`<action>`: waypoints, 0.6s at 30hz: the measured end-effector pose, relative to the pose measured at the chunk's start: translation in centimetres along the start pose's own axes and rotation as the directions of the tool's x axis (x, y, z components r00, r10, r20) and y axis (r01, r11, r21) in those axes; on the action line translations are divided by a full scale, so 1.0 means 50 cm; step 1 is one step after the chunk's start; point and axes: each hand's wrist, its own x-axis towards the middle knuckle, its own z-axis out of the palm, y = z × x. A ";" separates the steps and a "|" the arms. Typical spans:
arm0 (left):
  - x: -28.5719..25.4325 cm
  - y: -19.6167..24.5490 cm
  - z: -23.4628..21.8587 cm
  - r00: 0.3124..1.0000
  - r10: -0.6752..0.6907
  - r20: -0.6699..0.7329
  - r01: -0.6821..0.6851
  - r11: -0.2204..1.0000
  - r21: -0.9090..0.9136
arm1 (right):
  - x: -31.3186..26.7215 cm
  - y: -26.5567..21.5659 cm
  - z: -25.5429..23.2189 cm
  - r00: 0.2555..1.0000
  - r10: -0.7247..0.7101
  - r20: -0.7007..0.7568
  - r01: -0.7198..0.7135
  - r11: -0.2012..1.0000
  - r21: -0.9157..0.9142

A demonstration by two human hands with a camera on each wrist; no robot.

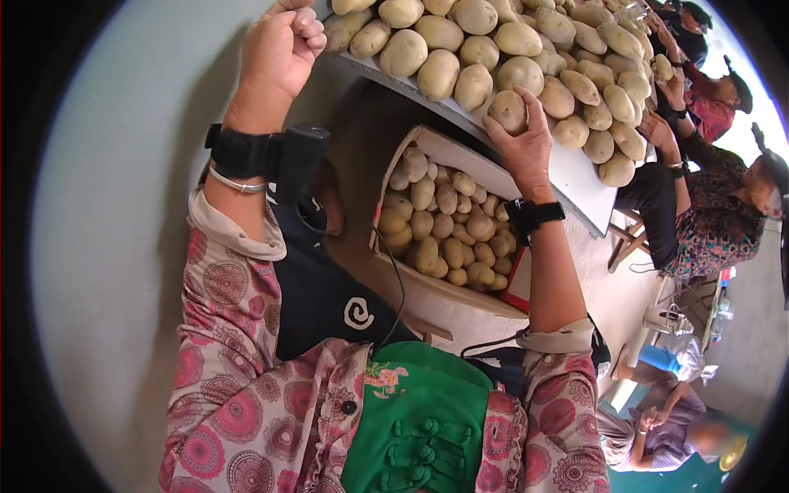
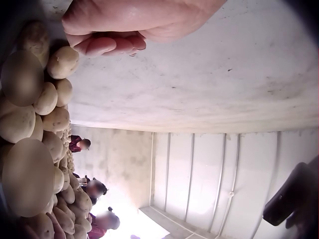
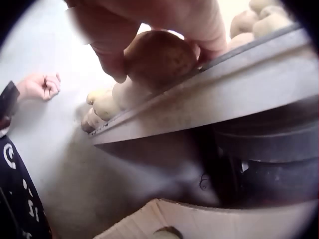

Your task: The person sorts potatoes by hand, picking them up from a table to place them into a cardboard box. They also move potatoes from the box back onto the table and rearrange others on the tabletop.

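Note:
A potato (image 1: 508, 112) at the table's near edge is pinched between the thumb and fingers of my right hand (image 1: 530, 154). The right wrist view shows this potato (image 3: 160, 57) from below, right above the edge of the tabletop. My left hand (image 1: 279, 57) is raised at the table's left end, beside the heaped potatoes (image 1: 440, 74). Its fingers are curled in toward the palm, and nothing shows in them. In the left wrist view those fingers (image 2: 102, 46) hang folded just right of the pile.
Below the table (image 1: 579, 185) stands an open cardboard box (image 1: 477, 156) holding many potatoes, with a red piece (image 1: 518, 283) at its corner. Several people sit along the table's far right side, one in a patterned top (image 1: 723, 209). A pale wall (image 1: 123, 164) rises on the left.

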 end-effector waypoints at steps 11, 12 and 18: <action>0.000 -0.008 -0.005 1.000 -0.020 -0.013 0.020 1.000 0.002 | -0.343 0.137 -0.139 0.570 0.642 0.514 -0.469 -0.259 0.844; -0.002 -0.014 -0.001 1.000 -0.023 -0.005 0.023 1.000 0.008 | -0.384 0.138 -0.141 0.470 0.732 0.493 -0.485 -0.252 0.837; -0.043 -0.019 0.080 0.995 -0.017 -0.096 0.026 0.995 0.093 | -0.549 0.180 -0.079 0.223 0.755 0.617 -0.460 -0.476 0.749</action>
